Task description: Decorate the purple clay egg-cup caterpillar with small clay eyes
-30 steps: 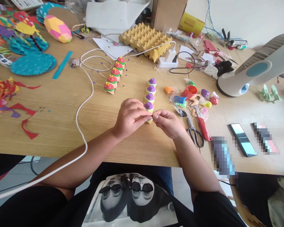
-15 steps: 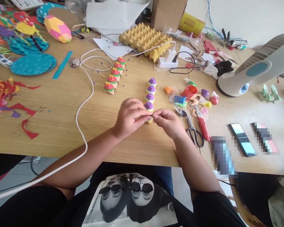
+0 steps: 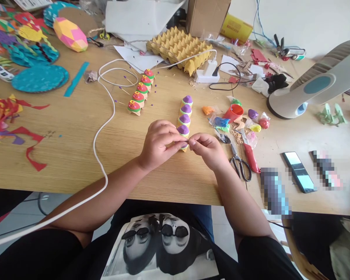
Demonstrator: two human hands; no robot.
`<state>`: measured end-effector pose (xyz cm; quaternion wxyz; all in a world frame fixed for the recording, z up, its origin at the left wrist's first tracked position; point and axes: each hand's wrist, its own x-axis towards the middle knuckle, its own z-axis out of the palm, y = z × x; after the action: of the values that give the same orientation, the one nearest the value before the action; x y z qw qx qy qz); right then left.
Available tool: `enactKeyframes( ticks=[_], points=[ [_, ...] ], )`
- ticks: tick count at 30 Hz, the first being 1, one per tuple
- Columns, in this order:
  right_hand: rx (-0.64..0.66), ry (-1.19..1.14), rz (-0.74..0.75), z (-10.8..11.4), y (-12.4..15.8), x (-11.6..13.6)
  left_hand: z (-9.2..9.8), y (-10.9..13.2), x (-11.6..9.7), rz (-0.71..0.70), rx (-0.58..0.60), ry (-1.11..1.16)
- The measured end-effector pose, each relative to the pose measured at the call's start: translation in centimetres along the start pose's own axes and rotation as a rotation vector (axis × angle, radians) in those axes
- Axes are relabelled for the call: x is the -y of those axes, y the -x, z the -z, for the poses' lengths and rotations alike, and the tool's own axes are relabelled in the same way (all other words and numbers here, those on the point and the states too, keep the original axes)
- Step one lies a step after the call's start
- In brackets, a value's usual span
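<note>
My left hand [image 3: 162, 144] and my right hand [image 3: 207, 151] meet fingertip to fingertip, each closed in a pinch. Between them is a tiny dark piece, too small to name and mostly hidden by the fingers. Just behind and below the fingertips stands a strip of egg-carton cups [image 3: 184, 120] with purple clay tops over pale bands; the nearest cup is partly covered by my hands. Farther left sits a second egg-carton strip [image 3: 138, 96], decorated in red and green like a caterpillar, with purple-headed pins around it.
To the right lie bagged coloured clay [image 3: 221, 121], a red cup [image 3: 234, 112], scissors [image 3: 238, 163] and a red-handled cutter [image 3: 251, 158]. A white cable [image 3: 95, 144] runs across my left forearm. Behind are a yellow egg tray [image 3: 177, 48], a power strip [image 3: 207, 76] and a white fan-like device [image 3: 317, 83].
Almost nothing differs. Both hands keep the same pinch at the same spot, and the view has shifted very slightly.
</note>
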<state>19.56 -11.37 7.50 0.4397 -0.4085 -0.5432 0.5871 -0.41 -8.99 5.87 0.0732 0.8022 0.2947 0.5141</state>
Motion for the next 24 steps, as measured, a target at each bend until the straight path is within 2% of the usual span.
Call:
enactKeyframes(
  ticks=[10,24],
  points=[
    [0.056,-0.022,-0.006,0.27,-0.07,-0.44,0.1,-0.03,0.05,0.036,0.016,-0.008],
    [0.001,0.012,-0.012,0.11,-0.1,-0.22,-0.07,0.0,0.1,0.021,0.032,-0.005]
  ],
)
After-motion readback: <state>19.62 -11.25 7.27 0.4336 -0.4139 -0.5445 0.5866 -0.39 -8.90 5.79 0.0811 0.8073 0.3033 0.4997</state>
